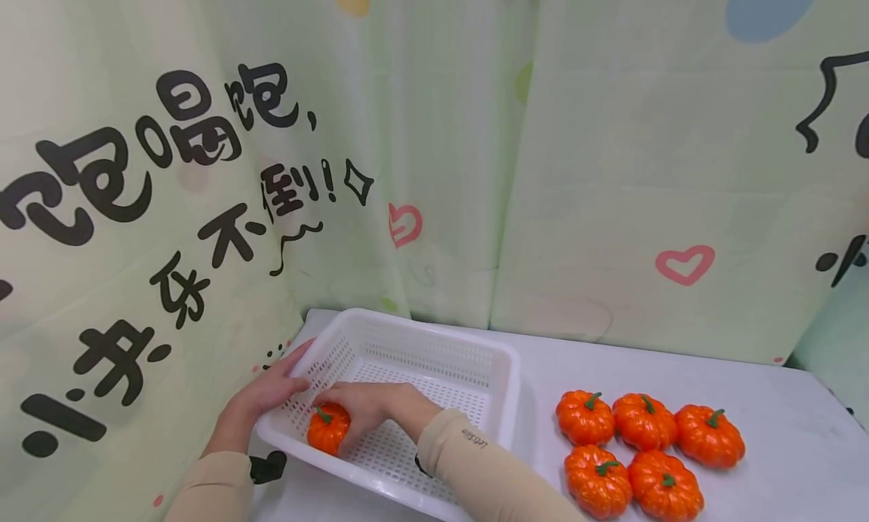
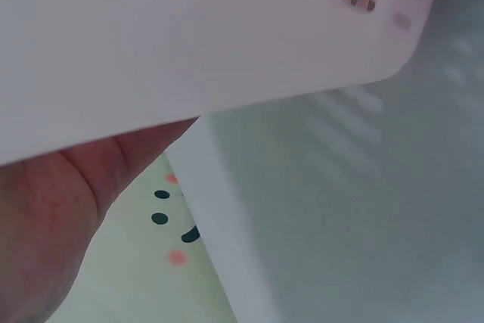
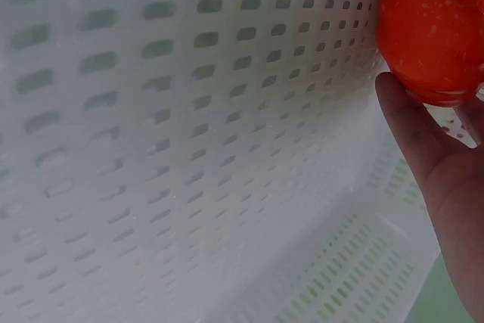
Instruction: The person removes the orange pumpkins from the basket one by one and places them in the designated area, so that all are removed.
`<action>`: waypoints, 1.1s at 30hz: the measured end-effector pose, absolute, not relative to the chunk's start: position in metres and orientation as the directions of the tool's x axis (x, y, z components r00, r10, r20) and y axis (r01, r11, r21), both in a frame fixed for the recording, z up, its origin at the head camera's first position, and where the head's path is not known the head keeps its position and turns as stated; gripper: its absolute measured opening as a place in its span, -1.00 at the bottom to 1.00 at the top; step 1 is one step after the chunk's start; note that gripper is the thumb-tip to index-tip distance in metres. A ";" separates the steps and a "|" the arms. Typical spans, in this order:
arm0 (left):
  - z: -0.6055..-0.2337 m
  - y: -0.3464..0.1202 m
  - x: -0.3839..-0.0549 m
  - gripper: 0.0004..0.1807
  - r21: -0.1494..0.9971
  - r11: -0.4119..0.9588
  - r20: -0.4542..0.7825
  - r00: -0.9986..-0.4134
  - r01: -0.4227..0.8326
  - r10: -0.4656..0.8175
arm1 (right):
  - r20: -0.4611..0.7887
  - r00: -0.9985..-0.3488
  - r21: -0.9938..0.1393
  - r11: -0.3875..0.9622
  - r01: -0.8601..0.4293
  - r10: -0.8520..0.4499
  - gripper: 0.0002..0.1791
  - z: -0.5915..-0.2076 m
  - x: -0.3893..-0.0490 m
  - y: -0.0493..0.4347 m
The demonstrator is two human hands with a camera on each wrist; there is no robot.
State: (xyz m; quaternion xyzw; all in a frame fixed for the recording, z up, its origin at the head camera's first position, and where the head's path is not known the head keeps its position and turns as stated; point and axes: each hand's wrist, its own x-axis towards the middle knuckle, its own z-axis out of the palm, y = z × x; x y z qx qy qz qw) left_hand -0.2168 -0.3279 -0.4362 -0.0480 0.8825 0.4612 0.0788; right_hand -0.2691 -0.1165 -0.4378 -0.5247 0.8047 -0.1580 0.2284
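A white perforated plastic basket [image 1: 505, 371] stands on the table at a slant. Inside its near left corner sits a small glossy orange pumpkin [image 1: 328, 429] with a green stem. My right hand [image 1: 366, 410] reaches into the basket and grips this pumpkin; the right wrist view shows fingers around the pumpkin [image 3: 431, 32]. On the basket's left side, my left hand [image 1: 271, 386] holds the rim, thumb towards the inside. From the left wrist view, part of the left hand [image 2: 53, 225] lies behind the basket wall, which hides its fingertips.
Several matching pumpkins [image 1: 667, 483] lie in two rows on the white table [image 1: 781, 424], to the right of the basket. A pale green printed curtain [image 1: 597, 205] encloses the back and left sides, close to the basket's left rim.
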 end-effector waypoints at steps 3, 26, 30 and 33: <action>-0.436 -0.328 -0.218 -0.16 0.800 0.580 -0.178 -0.984 -0.153 -0.014 | -0.214 -0.346 -0.504 0.406 -0.762 -0.914 -0.15 -0.436 -0.270 -0.115; -0.437 -0.327 -0.219 -0.15 0.806 0.573 -0.176 -0.984 -0.149 -0.007 | -0.129 -0.358 -0.527 0.370 -0.765 -0.925 -0.21 -0.406 -0.287 -0.096; -0.437 -0.328 -0.219 -0.15 0.798 0.586 -0.168 -0.986 -0.140 -0.007 | -0.117 -0.358 -0.516 0.365 -0.775 -0.926 -0.22 -0.398 -0.289 -0.090; -0.437 -0.327 -0.218 -0.15 0.805 0.572 -0.178 -0.984 -0.154 -0.014 | -0.109 -0.359 -0.511 0.362 -0.780 -0.927 -0.23 -0.393 -0.289 -0.085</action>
